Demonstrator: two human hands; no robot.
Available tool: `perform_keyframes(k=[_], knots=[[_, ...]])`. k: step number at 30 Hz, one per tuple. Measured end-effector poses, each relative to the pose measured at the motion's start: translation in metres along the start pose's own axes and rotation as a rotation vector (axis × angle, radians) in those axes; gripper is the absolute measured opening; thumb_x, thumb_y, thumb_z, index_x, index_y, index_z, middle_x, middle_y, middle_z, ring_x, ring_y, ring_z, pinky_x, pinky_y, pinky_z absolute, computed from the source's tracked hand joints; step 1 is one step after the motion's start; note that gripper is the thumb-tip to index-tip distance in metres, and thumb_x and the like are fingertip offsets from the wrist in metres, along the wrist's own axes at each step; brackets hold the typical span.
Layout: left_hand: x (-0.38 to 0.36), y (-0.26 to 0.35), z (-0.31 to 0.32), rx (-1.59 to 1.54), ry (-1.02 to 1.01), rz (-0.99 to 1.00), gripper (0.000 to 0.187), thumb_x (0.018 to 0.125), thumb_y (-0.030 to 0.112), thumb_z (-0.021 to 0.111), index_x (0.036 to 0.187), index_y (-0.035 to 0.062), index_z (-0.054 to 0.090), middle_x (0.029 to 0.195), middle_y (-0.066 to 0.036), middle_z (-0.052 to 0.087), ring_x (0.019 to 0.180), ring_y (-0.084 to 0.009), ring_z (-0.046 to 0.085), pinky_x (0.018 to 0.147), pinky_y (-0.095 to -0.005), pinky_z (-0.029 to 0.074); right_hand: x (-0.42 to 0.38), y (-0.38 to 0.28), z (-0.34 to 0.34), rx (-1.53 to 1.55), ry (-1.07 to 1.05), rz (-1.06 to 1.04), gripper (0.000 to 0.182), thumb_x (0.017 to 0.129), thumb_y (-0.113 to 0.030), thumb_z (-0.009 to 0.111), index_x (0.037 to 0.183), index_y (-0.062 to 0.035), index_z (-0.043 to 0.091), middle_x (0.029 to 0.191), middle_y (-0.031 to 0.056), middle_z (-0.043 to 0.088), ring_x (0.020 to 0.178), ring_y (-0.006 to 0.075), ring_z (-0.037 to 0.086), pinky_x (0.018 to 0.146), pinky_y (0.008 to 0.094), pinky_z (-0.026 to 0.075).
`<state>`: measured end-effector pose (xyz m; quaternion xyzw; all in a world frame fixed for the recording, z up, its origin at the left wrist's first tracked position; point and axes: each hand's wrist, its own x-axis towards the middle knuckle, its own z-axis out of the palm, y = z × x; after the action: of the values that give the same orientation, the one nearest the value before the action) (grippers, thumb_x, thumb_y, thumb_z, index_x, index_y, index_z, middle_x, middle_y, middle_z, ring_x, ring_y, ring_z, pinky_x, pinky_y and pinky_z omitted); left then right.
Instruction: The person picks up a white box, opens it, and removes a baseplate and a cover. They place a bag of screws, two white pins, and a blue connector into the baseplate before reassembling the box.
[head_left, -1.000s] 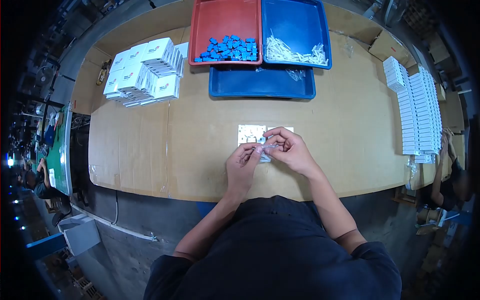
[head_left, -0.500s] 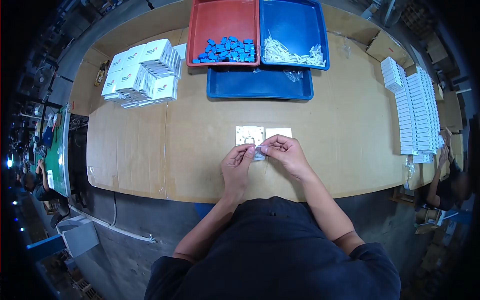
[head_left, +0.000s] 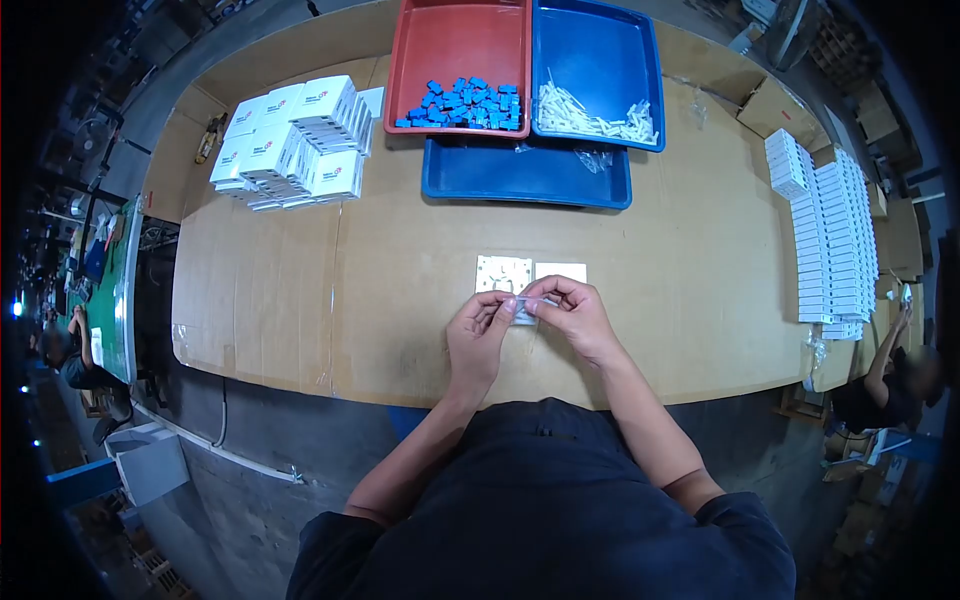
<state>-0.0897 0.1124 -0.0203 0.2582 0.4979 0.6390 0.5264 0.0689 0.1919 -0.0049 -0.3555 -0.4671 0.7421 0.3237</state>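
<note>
Just in from the near edge of the cardboard-covered table [head_left: 400, 340], closed in a pinch with both left hand [head_left: 475, 335] and right hand [head_left: 580, 318], thumbs against fingertips, on a small clear packet [head_left: 523, 316]. Held almost level, one hand at each side of its upper edge, with contents too small to make out. Likely light, limp and a little slippery, easy to crumple; best taken by the top corners, with a dry pinch and little squeeze. Just beyond the fingers, lying side by side with a narrow gap, a white plate with moulded details [head_left: 504, 270] and a plain white square [head_left: 561, 270]; probably stiff and light, safest by the rims. Counted here: one packet, one plate, one plain square. Farther off, three trays: a lower blue tray [head_left: 500, 188] with crumpled clear film [head_left: 593, 161] at its far side, then a red tray [head_left: 460, 40] and an upper blue tray [head_left: 595, 50] side by side. In the red, dozens of blue pieces [head_left: 465, 108]; in the upper blue, dozens of slim white parts [head_left: 590, 120], both too heaped to count exactly. Off to the left, a block of white boxes [head_left: 285, 145]; to the right, long rows of white cartons [head_left: 830, 240], too many to number. Outermost, two people, one beside the green bench [head_left: 125, 300] at left, one [head_left: 885, 390] at right.
</note>
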Motion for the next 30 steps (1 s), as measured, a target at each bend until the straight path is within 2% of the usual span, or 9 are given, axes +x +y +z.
perform_keyframes(k=[4, 14, 20, 24, 25, 26, 30], knots=[[-0.003, -0.001, 0.000, -0.006, -0.049, 0.001, 0.016, 0.103, 0.002, 0.065, 0.117, -0.0057, 0.065, 0.106, -0.008, 0.071, 0.098, -0.0090, 0.067, 0.087, -0.0218, 0.053, 0.000, 0.004, 0.003, 0.021, -0.001, -0.002, 0.010, 0.097, -0.002, 0.071, 0.107, 0.0015, 0.071, 0.105, 0.0069, 0.073, 0.099, 0.0117, 0.067, 0.091, 0.0269, 0.054], [-0.001, -0.003, -0.003, 0.005, -0.064, -0.024, 0.015, 0.103, 0.002, 0.064, 0.117, -0.0052, 0.064, 0.105, -0.007, 0.070, 0.097, -0.0088, 0.066, 0.086, -0.0223, 0.053, 0.001, 0.007, 0.001, -0.001, -0.043, -0.048, 0.008, 0.098, -0.002, 0.070, 0.105, 0.0019, 0.071, 0.104, 0.0059, 0.072, 0.098, 0.0115, 0.066, 0.091, 0.0270, 0.053], [-0.006, -0.008, -0.002, 0.112, -0.057, 0.052, 0.014, 0.104, 0.003, 0.064, 0.115, -0.0040, 0.063, 0.103, -0.006, 0.070, 0.097, -0.0083, 0.066, 0.086, -0.0225, 0.053, 0.001, 0.008, 0.000, 0.000, -0.070, -0.071, 0.009, 0.098, -0.002, 0.070, 0.106, 0.0021, 0.071, 0.103, 0.0054, 0.072, 0.099, 0.0122, 0.066, 0.092, 0.0280, 0.053], [-0.001, -0.007, -0.002, -0.015, -0.032, 0.002, 0.014, 0.104, 0.004, 0.064, 0.115, -0.0041, 0.063, 0.105, -0.007, 0.070, 0.098, -0.0092, 0.066, 0.087, -0.0233, 0.053, 0.004, 0.008, 0.004, -0.049, -0.029, -0.077, 0.011, 0.097, -0.003, 0.072, 0.107, 0.0022, 0.071, 0.103, 0.0057, 0.072, 0.099, 0.0123, 0.066, 0.092, 0.0281, 0.054], [0.000, -0.006, -0.003, -0.053, -0.037, -0.006, 0.014, 0.104, 0.005, 0.064, 0.115, -0.0042, 0.063, 0.105, -0.007, 0.070, 0.098, -0.0096, 0.066, 0.088, -0.0237, 0.053, 0.003, 0.005, 0.007, 0.000, -0.010, -0.025, 0.010, 0.097, -0.003, 0.072, 0.106, 0.0017, 0.071, 0.104, 0.0058, 0.073, 0.099, 0.0122, 0.066, 0.091, 0.0282, 0.054], [0.000, -0.006, -0.004, -0.053, -0.036, -0.006, 0.014, 0.104, 0.005, 0.064, 0.115, -0.0042, 0.063, 0.105, -0.007, 0.070, 0.098, -0.0096, 0.066, 0.088, -0.0237, 0.053, 0.002, 0.003, 0.008, 0.050, 0.010, 0.027, 0.010, 0.097, -0.003, 0.073, 0.106, 0.0012, 0.072, 0.104, 0.0058, 0.073, 0.099, 0.0122, 0.066, 0.091, 0.0283, 0.054], [0.000, 0.000, -0.002, -0.047, -0.035, 0.000, 0.015, 0.104, 0.004, 0.065, 0.116, -0.0046, 0.064, 0.108, -0.008, 0.071, 0.099, -0.0105, 0.067, 0.089, -0.0239, 0.053, 0.004, 0.006, 0.005, 0.054, 0.006, 0.021, 0.010, 0.096, -0.003, 0.073, 0.105, 0.0006, 0.073, 0.105, 0.0064, 0.073, 0.098, 0.0125, 0.066, 0.090, 0.0285, 0.053]])
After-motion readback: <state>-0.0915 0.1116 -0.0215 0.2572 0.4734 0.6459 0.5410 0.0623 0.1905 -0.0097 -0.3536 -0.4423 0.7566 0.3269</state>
